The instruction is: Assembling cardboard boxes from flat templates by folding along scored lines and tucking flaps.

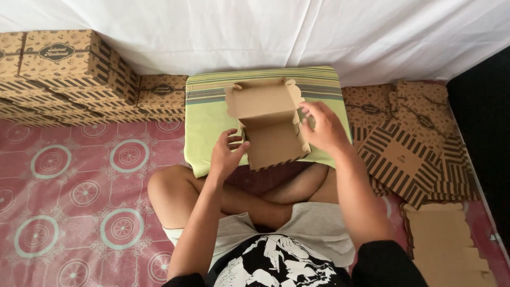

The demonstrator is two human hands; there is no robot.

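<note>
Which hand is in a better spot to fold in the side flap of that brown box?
Probably the right hand. Its fingertips already rest on the scalloped flap of the half-folded cardboard box, while the left hand steadies the box's lower left edge on the green cushion.

The box (268, 125) is plain brown. The cushion (207, 114) is green with stripes. At nine o'clock, the mat (79, 186) is pink with circles.

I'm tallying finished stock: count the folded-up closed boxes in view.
3 with tops showing: one at the far-left edge, one big, one smaller by the cushion. More are stacked beneath, partly hidden.
</note>
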